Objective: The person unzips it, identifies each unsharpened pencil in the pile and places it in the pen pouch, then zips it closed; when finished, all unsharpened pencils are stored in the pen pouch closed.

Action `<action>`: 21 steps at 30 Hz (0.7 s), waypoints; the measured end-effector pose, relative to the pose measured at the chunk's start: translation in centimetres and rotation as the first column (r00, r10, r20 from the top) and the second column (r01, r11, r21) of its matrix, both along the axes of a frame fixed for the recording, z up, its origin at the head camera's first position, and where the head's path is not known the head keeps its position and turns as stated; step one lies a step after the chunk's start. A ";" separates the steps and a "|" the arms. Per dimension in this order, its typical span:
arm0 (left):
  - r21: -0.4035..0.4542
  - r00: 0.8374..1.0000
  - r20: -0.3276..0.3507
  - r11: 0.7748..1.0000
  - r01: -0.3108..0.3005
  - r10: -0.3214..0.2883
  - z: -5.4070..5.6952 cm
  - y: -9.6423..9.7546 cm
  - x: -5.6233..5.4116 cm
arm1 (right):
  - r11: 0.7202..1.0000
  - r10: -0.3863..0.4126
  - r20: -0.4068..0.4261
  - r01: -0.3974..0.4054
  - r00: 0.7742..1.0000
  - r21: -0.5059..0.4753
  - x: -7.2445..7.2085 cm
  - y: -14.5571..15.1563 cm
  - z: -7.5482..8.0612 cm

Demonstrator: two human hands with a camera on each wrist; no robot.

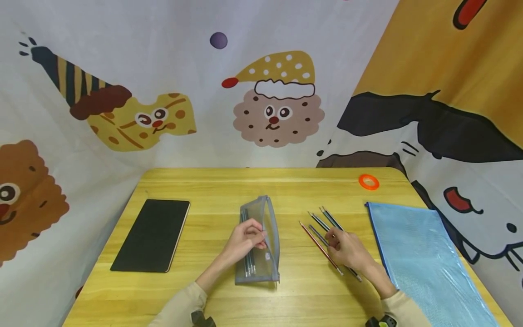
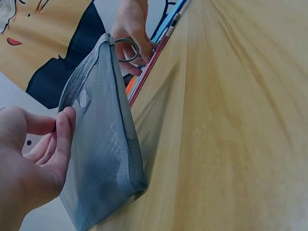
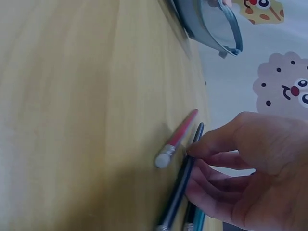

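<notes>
My left hand (image 1: pixel 244 239) pinches the edge of a grey mesh pencil case (image 2: pixel 103 144) between thumb and fingers. The case stands on the table with its zipped top spread apart, and several pencils (image 1: pixel 249 265) show through its side. To the right, my right hand (image 1: pixel 349 250) is down at a loose group of pencils (image 1: pixel 333 219). In the right wrist view its thumb and fingers grip a dark pencil (image 3: pixel 179 187), while other dark pencils lie close under the fingers. A red pencil (image 1: pixel 314 240) with a white eraser lies just left of that hand.
A black notebook (image 1: pixel 151 236) lies at the left of the wooden table (image 1: pixel 212 299). On the right is a blue mesh zip pouch (image 1: pixel 425 254), partly under the right sleeve. An orange tape roll (image 1: pixel 369 182) sits near the back edge, before a printed curtain (image 1: pixel 171 45).
</notes>
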State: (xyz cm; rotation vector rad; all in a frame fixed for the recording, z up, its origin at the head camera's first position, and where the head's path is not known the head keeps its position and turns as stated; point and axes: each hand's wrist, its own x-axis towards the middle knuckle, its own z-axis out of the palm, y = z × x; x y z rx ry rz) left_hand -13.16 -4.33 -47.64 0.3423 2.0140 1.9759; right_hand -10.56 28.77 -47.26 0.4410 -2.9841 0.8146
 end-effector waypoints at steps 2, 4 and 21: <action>0.001 1.000 0.001 1.000 -0.002 0.002 -0.1 0.0 0.0 | 1.000 0.012 0.016 -0.012 1.000 0.009 -0.1 0.1 0.4; 0.004 1.000 0.001 1.000 -0.002 0.002 -0.2 0.0 -0.1 | 1.000 0.021 0.041 -0.021 0.999 0.010 -0.3 0.2 0.8; 0.006 1.000 0.008 1.000 0.010 -0.010 -0.2 0.2 0.1 | 0.944 0.007 0.271 0.084 0.962 -0.320 -2.0 -0.6 2.7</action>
